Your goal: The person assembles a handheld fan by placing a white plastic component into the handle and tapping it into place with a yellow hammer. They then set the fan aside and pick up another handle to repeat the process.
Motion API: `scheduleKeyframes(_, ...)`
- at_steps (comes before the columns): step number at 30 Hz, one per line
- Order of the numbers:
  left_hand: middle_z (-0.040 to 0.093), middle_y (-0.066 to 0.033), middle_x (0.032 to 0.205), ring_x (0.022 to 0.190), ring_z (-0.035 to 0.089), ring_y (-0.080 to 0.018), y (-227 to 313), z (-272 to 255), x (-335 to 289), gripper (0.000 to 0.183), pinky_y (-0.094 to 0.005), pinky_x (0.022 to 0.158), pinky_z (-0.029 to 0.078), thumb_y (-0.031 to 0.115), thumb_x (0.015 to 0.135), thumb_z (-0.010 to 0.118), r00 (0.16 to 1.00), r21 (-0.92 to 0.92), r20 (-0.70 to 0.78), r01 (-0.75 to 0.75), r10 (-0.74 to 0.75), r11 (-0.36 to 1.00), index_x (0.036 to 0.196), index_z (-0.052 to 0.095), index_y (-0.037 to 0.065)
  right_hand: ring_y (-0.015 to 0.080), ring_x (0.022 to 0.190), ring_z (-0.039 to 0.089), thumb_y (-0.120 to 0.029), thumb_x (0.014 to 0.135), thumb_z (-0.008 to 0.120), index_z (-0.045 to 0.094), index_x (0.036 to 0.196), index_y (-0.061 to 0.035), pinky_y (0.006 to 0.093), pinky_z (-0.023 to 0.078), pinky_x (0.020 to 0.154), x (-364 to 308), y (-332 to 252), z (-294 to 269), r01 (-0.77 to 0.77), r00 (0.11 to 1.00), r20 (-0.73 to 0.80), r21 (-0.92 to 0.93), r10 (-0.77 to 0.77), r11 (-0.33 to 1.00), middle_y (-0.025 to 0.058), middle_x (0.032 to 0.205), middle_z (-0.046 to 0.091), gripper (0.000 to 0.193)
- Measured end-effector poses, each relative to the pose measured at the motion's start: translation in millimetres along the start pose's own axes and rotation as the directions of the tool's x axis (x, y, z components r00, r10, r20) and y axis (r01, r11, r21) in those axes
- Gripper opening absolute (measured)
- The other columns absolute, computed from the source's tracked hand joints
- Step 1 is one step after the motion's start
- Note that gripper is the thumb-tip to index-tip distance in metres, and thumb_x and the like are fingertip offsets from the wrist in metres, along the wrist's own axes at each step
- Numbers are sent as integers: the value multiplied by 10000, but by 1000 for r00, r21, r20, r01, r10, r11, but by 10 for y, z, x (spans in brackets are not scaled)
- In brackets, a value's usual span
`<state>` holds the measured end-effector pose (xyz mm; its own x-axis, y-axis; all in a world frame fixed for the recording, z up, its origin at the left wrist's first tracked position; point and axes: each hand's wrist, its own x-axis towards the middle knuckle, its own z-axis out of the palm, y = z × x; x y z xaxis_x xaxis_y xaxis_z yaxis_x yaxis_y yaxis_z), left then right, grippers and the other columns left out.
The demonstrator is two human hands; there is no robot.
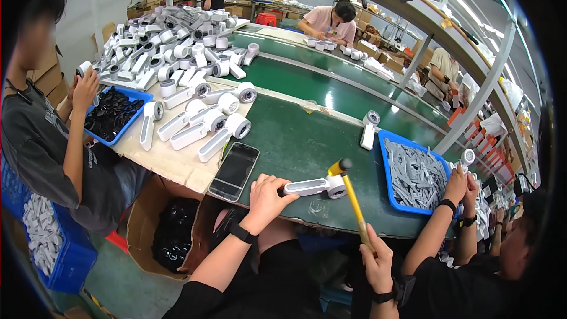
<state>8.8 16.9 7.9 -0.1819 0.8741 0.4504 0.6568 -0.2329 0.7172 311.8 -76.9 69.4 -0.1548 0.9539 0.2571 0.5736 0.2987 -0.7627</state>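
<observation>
A white handheld device (pixel 307 187) with a grey panel on its handle and a round head lies on the green tabletop before me. My left hand (pixel 269 199) grips the handle's left end between thumb and fingers. In my right hand (pixel 377 260) is a small hammer (pixel 355 201) with a yellow handle and a black and yellow head. The hammer's head overlaps the device's round head in the picture; whether they touch, I cannot tell. A dark phone (pixel 235 168) lies flat just left of my left hand.
Similar devices (pixel 201 133) lie on a pale board at left, below a large heap (pixel 171 41). One device (pixel 369 130) lies beside a blue tray (pixel 387 186) of grey strips. Co-workers sit on both sides. A blue tray (pixel 142 95) holds black parts; a cardboard box (pixel 144 212) stands below.
</observation>
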Motion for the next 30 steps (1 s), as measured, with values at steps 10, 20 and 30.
scheduleKeyframes(10,666,-83,838,726,634,-236,63,-64,18,393,-368,651,507,304,870,744,983,-195,176,82,-47,977,1196,660,103,79,611,540,27,911,595,510,1442,-18,205,426,563,-49,0,-48,-133,988,101,223,113,966,74,873,644,539)
scheduleKeyframes(20,647,-93,897,741,657,-177,154,-206,-117,421,-346,597,504,296,902,739,984,-171,115,154,-136,973,1239,633,67,36,591,498,39,900,617,508,1440,-10,184,400,523,-37,29,137,-52,994,106,260,25,964,15,849,619,553)
scheduleKeyframes(30,608,-88,826,854,601,-302,31,-163,-55,217,-409,761,496,170,738,806,1000,-93,-27,-16,13,996,847,661,52,281,701,593,44,867,654,560,1371,-9,329,483,671,154,-193,204,394,919,-10,-42,-395,918,159,868,620,515)
